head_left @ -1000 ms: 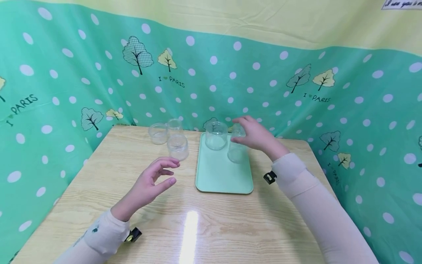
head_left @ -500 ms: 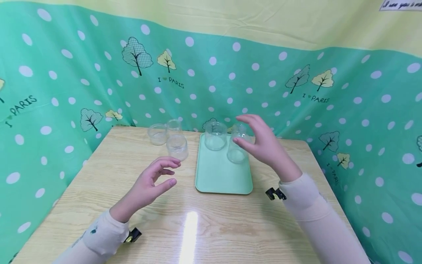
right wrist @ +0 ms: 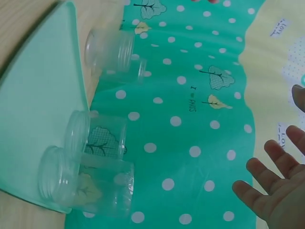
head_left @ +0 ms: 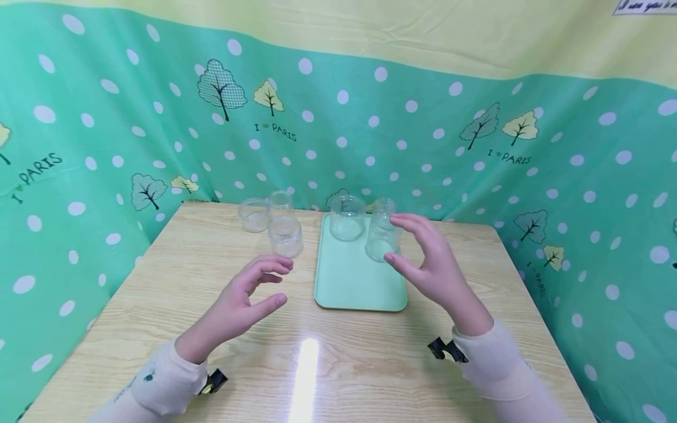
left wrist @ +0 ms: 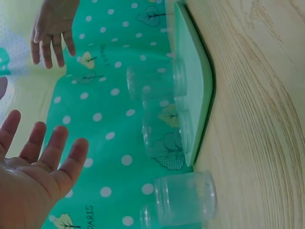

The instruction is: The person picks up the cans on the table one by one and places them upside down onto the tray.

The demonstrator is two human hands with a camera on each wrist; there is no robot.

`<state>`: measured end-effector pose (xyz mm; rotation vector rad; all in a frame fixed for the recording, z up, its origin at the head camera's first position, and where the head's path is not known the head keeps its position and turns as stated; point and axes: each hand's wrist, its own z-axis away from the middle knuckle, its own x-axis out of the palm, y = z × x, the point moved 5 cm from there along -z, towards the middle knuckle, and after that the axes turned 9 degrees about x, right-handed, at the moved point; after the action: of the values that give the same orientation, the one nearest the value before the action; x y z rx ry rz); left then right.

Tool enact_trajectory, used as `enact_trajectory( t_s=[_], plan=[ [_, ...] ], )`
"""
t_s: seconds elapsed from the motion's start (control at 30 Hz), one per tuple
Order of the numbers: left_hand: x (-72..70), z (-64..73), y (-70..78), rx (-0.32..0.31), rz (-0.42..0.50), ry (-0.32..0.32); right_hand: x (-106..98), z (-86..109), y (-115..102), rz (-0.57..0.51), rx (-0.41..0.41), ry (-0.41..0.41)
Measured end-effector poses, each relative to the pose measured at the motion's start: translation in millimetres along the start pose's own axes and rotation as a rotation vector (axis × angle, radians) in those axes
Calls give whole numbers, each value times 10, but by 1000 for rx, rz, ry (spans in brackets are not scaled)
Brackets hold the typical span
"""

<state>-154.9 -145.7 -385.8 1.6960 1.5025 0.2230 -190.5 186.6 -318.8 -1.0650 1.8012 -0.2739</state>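
My left hand (head_left: 238, 299) hovers over the wooden table, fingers relaxed and holding nothing, just in front of a clear plastic jar (head_left: 285, 238). My right hand (head_left: 436, 270) is in the air at the right side of the green tray (head_left: 354, 288), fingers spread and thumb apart, with nothing in it. Beside its fingertips a taller clear jar (head_left: 382, 244) stands on the tray. To the left of that one, at the back of the tray, is a wider clear jar (head_left: 347, 222). Both of these jars also show in the right wrist view, the nearer jar (right wrist: 107, 188) overlapping the other.
Behind the jar near my left hand stand two more clear containers, a low wide jar (head_left: 252, 217) and a narrower jar (head_left: 280, 202). The wooden table (head_left: 370, 364) ends at a green polka-dot curtain (head_left: 317, 135) at the back and sides.
My right hand has drawn back from the taller jar, toward me and to the right, leaving it on the tray. The left hand has hardly moved.
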Motion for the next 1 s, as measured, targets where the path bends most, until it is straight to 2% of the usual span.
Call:
enact_trajectory(
  t_s=[0.17, 0.4, 0.7, 1.0],
  plan=[
    [19, 17, 1, -18, -66, -16, 61, 158, 31, -35, -13, 9],
    [40, 24, 18, -46, -123, -42, 154, 325, 36, -107, -17, -19],
    [68, 17, 12, -77, -157, -70, 240, 396, 28, -166, -12, -48],
    [85, -15, -6, -121, -201, -113, 331, 429, 84, -191, -42, -51]
  ],
)
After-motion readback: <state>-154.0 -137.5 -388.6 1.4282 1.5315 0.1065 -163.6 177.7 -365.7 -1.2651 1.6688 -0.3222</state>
